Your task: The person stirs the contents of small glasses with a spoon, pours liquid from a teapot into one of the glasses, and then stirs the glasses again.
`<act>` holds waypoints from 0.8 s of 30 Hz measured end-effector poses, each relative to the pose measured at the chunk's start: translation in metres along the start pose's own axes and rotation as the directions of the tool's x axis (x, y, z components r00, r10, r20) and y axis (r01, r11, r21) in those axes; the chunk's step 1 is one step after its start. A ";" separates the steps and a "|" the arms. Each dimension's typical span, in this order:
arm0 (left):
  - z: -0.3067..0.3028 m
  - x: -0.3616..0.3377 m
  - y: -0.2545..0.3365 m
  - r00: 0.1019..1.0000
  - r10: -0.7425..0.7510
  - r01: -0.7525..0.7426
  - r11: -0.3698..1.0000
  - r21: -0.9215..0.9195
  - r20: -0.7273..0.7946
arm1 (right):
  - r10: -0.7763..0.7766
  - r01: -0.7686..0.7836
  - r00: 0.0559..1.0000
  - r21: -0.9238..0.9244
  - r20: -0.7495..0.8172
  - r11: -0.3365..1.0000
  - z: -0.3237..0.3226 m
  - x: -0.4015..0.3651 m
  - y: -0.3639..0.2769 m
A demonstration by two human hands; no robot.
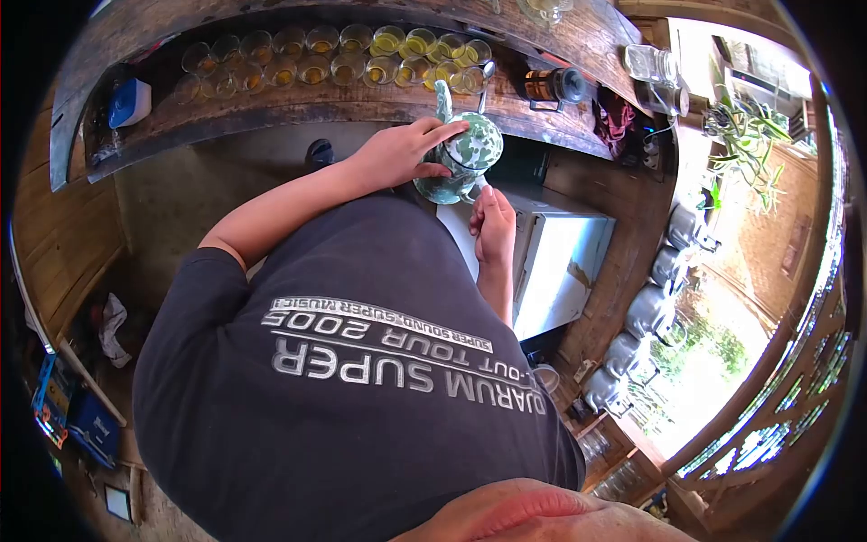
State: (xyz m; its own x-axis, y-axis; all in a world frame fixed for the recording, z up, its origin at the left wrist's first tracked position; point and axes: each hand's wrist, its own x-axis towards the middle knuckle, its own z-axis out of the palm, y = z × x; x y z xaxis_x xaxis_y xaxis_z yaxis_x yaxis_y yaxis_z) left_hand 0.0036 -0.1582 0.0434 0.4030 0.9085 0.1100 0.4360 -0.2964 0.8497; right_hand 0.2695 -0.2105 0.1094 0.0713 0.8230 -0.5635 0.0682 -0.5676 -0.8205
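Note:
A green-and-white mottled teapot (476, 144) is held in front of my body, its spout (442, 98) pointing toward the counter. My left hand (402, 155) is closed on it from the left, index finger across the lid and thumb against the side. At the teapot's near side, my right hand (493, 224) is closed around the handle. Just beyond the spout stand two rows of clear glasses (313, 70). Several on the right hold yellow-green liquid, while others show an amber layer low down. A metal spoon (487, 79) leans up among the rightmost glasses.
Right of the glasses is a French press (554, 87); a blue-and-white container (130, 102) sits at the left end of the wooden counter (271, 116). Glass jars (648, 63) stand on the upper ledge. A white box-shaped appliance (564, 262) is near my right arm. Metal kettles (650, 310) hang at right.

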 end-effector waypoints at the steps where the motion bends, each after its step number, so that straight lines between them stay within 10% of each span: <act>1: 0.000 0.000 0.000 1.000 -0.008 0.008 1.000 0.004 0.000 | -0.009 0.009 1.000 -0.007 0.008 1.000 0.000 0.000 -0.001; 24: 0.001 0.001 -0.002 1.000 0.020 -0.020 1.000 0.007 -0.007 | -0.016 0.016 1.000 -0.011 0.006 1.000 -0.001 -0.003 -0.001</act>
State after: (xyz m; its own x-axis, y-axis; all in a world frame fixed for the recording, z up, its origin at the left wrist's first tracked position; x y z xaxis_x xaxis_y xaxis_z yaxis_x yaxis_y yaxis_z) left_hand 0.0043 -0.1570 0.0416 0.4063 0.9043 0.1309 0.4337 -0.3169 0.8435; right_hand 0.2699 -0.2125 0.1124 0.0644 0.8324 -0.5505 0.0803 -0.5542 -0.8285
